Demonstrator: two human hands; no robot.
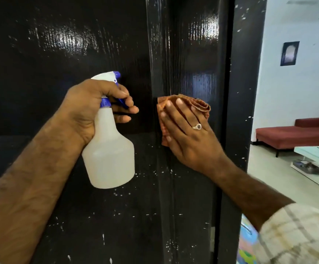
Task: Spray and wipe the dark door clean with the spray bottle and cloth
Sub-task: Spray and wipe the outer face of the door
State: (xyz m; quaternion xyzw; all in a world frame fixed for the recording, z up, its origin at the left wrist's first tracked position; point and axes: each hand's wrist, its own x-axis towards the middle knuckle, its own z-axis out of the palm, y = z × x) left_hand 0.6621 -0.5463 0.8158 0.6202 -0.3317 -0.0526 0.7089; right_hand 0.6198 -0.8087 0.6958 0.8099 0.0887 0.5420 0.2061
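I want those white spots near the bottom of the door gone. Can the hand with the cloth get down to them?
Probably yes. The right hand presses the orange cloth flat on the dark door, and the white specks lie lower on the same surface. Nothing stands between; the spray bottle hangs off to the left.

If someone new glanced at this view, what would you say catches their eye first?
Probably the translucent white plastic spray bottle with blue trigger, gripped by the left hand at centre-left. Beside it, the right hand presses a crumpled orange cloth flat against the glossy black wooden door. White specks dot the door's lower part.
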